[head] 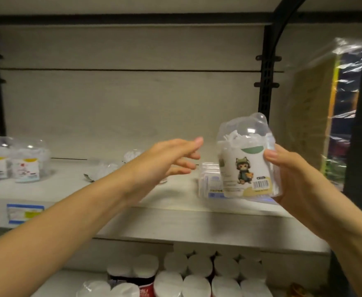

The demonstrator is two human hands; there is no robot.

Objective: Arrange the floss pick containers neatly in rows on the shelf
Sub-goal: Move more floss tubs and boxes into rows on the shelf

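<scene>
Head view: the right hand is gripping a floss pick container at centre right of the frame. The thumb is lying across the label's upper edge and the fingers are wrapping round the back, holding it upright above the front edge of the shelf. The left hand is hovering mid-frame with loose, spread fingers, holding nothing.

The container is looking light: a thin clear domed tub with a paper label, probably slick and easily dented. Gripping round the labelled middle or base is seeming safer than squeezing the dome.

Just behind it, flat packs are lying on the shelf. More domed containers are standing at far left, and others are blurring behind the left hand. Bare board is showing between these groups. A black post and a plastic-wrapped bundle are closing off the right side. Paper rolls are filling the level below.
</scene>
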